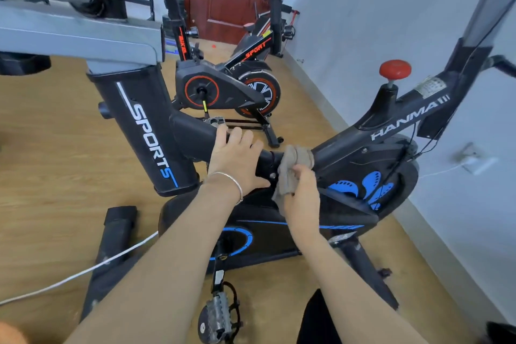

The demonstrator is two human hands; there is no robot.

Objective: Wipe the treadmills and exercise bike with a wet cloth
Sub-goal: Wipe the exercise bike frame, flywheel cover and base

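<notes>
The exercise bike (363, 159) stands upright, black with blue petal and arc markings, white "SPORTS" on its seat post and "HANMA" on its sloping front tube, a red knob on top. The cloth (293, 170), grey-brown and crumpled, drapes over the bike's central frame tube, between seat post and flywheel housing, hanging down its near side.

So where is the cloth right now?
In the head view the grey cloth is near the middle, draped over the black frame bar of the blue exercise bike, gripped by the right hand, just right of the left hand.
</notes>
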